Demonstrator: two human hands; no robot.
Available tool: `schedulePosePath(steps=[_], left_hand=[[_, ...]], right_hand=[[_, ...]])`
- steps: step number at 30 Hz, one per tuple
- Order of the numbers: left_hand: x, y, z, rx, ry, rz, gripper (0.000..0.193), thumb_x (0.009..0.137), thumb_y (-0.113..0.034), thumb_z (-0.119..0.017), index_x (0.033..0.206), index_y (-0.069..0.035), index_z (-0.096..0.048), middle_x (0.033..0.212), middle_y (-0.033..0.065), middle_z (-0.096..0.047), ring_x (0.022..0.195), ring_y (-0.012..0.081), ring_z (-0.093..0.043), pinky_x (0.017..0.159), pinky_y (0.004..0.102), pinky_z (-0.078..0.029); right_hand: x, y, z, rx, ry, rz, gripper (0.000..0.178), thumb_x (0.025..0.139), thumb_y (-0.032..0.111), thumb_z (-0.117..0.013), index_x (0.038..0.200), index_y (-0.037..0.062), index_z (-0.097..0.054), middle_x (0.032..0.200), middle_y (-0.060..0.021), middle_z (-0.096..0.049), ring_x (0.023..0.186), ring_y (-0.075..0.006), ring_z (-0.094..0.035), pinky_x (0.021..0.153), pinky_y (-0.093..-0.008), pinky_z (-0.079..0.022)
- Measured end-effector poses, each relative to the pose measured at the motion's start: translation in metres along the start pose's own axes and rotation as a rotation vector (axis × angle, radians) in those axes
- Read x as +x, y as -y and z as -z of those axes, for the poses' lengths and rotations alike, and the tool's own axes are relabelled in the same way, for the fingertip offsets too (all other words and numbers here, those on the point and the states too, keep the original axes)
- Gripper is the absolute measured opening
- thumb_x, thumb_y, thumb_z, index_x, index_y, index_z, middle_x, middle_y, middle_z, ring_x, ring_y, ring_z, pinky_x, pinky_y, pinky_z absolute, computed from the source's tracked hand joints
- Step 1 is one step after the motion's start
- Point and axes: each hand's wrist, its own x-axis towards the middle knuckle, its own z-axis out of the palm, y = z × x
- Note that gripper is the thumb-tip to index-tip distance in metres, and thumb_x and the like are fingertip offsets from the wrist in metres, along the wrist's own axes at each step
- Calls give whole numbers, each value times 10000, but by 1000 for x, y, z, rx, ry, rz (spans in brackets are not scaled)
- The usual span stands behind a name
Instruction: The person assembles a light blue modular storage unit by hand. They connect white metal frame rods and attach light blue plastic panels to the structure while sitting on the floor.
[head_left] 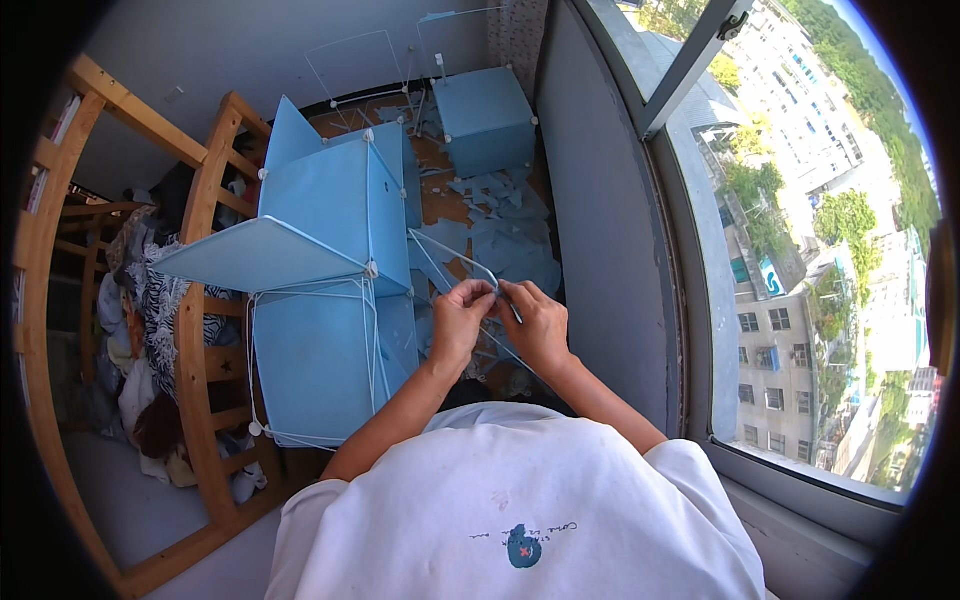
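Observation:
In front of my body I hold a thin white wire frame (452, 252) by one bent corner. My left hand (459, 322) pinches it from the left side, thumb and fingers pressed together at the corner. My right hand (537, 325) is closed around the same corner, almost touching the left. The frame's other bars run away from me and down below my hands. Whether a loose piece of film sits between my fingertips cannot be made out. To the left stands a partly assembled cube shelf of light blue panels (318, 200), joined by white connectors (371, 269).
Blue plastic scraps (508, 240) litter the floor ahead. Farther off stands another blue cube (486, 118), with bare wire frames (355, 65) by the wall. A wooden bunk frame (195, 300) holds clothes at the left. A window (800, 250) and low wall (610, 220) bound the right.

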Motion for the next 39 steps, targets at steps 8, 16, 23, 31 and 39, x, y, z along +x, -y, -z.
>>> schedulePosePath(steps=[8, 16, 23, 31, 39], left_hand=[[-3, 0, -4, 159, -39, -120, 84, 801, 36, -556, 868, 13, -601, 773, 25, -602, 689, 77, -549, 634, 208, -451], [-6, 2, -7, 301, -101, -202, 75, 790, 34, -559, 855, 21, -594, 751, 28, -601, 679, 68, -536, 624, 205, -446], [-6, 2, -7, 309, -122, -199, 61, 804, 22, -550, 852, 18, -587, 751, 35, -596, 670, 71, -533, 615, 212, -449], [3, -2, 12, -196, -34, 49, 68, 863, -4, -485, 929, -2, -504, 821, 65, -564, 707, 145, -583, 666, 284, -513], [-3, -2, 5, -21, 67, -47, 138, 834, -11, -547, 968, 0, -517, 853, 53, -582, 720, 105, -571, 682, 243, -482]], right_hand=[[4, 4, 2, 11, 2, -16, 204, 715, 75, -644, 912, 26, -628, 747, -102, -609, 600, -258, -610, 518, -316, -483], [0, 2, -7, 24, 3, -34, 198, 712, 70, -640, 899, 15, -602, 731, -110, -599, 589, -262, -605, 519, -315, -483], [3, 4, -8, 62, 28, -29, 175, 734, 59, -616, 900, 5, -605, 744, -129, -607, 622, -281, -613, 535, -319, -485], [-9, -10, -10, 447, 252, -293, 178, 813, 114, -569, 933, -9, -616, 768, -158, -630, 632, -266, -618, 554, -318, -466], [-12, -9, -24, 484, 70, -320, 151, 828, 97, -543, 904, -10, -616, 699, -157, -613, 584, -268, -602, 529, -317, -447]])
